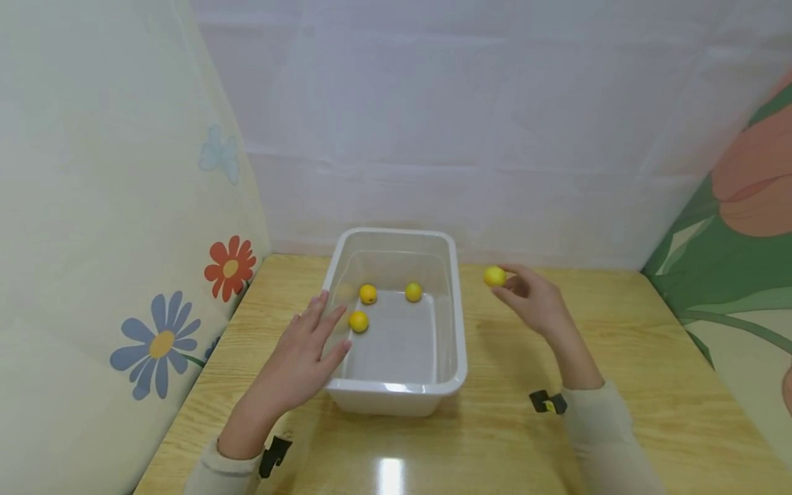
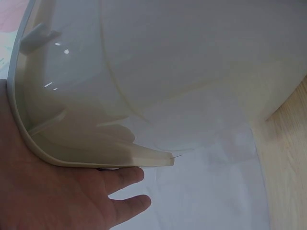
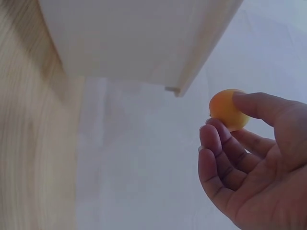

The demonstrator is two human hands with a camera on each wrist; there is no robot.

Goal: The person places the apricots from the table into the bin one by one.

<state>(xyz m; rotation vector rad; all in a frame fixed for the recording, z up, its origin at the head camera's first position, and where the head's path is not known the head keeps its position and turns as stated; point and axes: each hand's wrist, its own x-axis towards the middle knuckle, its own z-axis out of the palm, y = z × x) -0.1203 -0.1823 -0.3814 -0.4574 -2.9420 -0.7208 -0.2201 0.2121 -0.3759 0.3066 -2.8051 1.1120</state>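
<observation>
A white plastic bin (image 1: 396,388) stands on the table with three small yellow-orange citrus fruits in it. One fruit (image 1: 368,294) is near the far left corner, another (image 1: 358,321) lies closer on the left, and a third (image 1: 413,292) sits at the far right. My left hand (image 1: 300,357) rests on the bin's left rim with its fingers spread; in the left wrist view the palm is against the rim's underside. Right of the bin, above the table, my right hand (image 1: 535,302) pinches a small yellow-orange citrus fruit (image 3: 229,109) between thumb and fingertips.
The wooden table (image 1: 507,440) reaches back to a pale cloth backdrop (image 1: 433,124). A flower-printed panel (image 1: 80,227) borders the left side, and another printed panel (image 1: 736,275) borders the right. Dark clips hang near both sleeve cuffs.
</observation>
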